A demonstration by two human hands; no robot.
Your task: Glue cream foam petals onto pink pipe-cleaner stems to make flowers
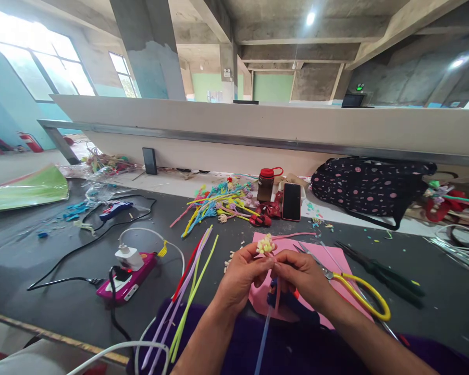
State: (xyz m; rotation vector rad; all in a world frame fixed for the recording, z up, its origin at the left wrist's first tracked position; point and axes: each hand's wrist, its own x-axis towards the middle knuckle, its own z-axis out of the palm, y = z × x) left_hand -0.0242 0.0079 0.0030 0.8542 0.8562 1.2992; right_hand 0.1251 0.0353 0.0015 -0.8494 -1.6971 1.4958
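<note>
A small pale-yellow flower [266,245] on a pink pipe-cleaner stem [278,297] is held above a pink sheet [312,250]. My left hand [244,273] pinches it just below the head. Close beside it, the fingers of my right hand [303,273] are closed on the pink stem, which hangs down below them. Partly hidden under my hands lies a dark-blue tool [272,291], apparently a glue gun, with a translucent stick [263,338] coming out of it. Yellow-handled scissors [359,297] rest to the right of my right hand, on the sheet's edge.
Red, purple and lime pipe cleaners [193,281] lie to the left, near a magenta power strip [127,284] with cables. Farther back are a colourful pipe-cleaner pile [214,203], a bottle [266,187], a phone [291,202] and a dark patterned bag [367,187]. Black-handled pliers [379,268] lie right.
</note>
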